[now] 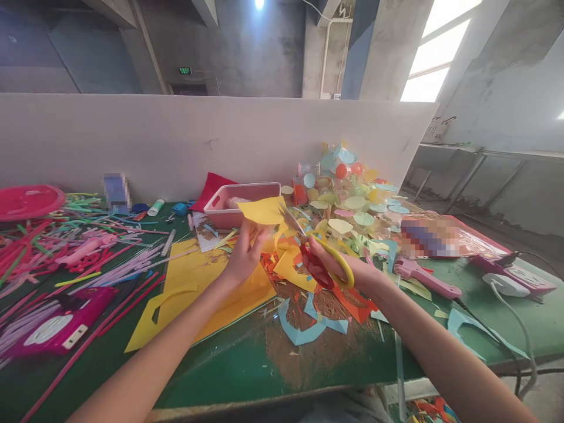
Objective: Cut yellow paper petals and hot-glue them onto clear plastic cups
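My left hand [247, 249] is closed on the lower edge of a piece of yellow paper [262, 211], held up over the table. In my right hand [324, 264] is a pair of scissors [339, 258] with red and yellow handles. Their blades [293, 222] point up and left, right at the paper's right edge; whether they touch it I cannot tell. Below my hands lie yellow sheets [247, 294], a yellow offcut [293, 267], orange scraps [355, 302] and a curved light-blue offcut [302, 335].
A pink bin [224, 220] stands behind my left hand. Plastic cups and cut paper rounds [352, 202] are heaped at the back right. Pipe cleaners [132, 267] cover the left side. A pink glue gun [427, 279] and a power strip [522, 273] with cords lie right.
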Demonstrator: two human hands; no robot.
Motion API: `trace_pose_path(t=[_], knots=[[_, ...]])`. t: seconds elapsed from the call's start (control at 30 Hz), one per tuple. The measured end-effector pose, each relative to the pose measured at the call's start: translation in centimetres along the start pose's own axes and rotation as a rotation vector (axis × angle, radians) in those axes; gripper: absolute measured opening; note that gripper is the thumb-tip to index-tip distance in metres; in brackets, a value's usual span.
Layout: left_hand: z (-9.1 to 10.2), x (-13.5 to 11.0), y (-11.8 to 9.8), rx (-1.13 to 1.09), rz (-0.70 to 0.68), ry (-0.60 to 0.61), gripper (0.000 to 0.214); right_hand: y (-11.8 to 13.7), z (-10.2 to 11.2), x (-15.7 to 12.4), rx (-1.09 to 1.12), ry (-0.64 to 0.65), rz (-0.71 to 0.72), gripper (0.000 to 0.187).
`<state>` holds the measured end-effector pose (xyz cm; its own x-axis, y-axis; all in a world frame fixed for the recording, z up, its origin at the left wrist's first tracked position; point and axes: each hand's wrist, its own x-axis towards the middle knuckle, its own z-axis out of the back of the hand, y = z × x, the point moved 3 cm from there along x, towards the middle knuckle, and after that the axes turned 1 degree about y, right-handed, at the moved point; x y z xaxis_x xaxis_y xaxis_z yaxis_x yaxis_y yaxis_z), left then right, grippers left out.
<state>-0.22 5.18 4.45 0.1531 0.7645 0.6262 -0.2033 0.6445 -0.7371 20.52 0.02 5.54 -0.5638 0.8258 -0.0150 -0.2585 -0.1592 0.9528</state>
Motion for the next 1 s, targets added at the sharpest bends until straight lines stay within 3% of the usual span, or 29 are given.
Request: trace_pose_path(t=[0.13,0.3,0.4,0.67,0.8,1.0], knots=[[-0.1,0.0,0.0,-0.013,0.006,-0.003,0.051,-0.6,0.0,0.4,0.028,0.097,0.037,0.058],[0.1,0.0,0.5,-0.048,0.057,-0.022,0.064,-1.0,0.0,0.4,0.056,0.095,0.018,0.055],[0.0,0.0,0.5,-0.033,0.086,0.021,0.058,-1.1,0.0,0.5,0.082,0.101,0.012,0.053],[0.7,0.3,1.2,0.113,0.039,0.016,0.05,-0.8,0.4,0.6,-0.008,0.016,0.022,0.061],[0.8,0.6,1.1,0.054,0.015,-0.012,0.051,-0.9,0.7,0.5,-0.008,-0.03,-0.012,0.061],[0.8,0.8,1.4,-0.022,-0.012,0.035,0.05,-1.0,0.8,0.5,-0.019,0.128,0.034,0.06]])
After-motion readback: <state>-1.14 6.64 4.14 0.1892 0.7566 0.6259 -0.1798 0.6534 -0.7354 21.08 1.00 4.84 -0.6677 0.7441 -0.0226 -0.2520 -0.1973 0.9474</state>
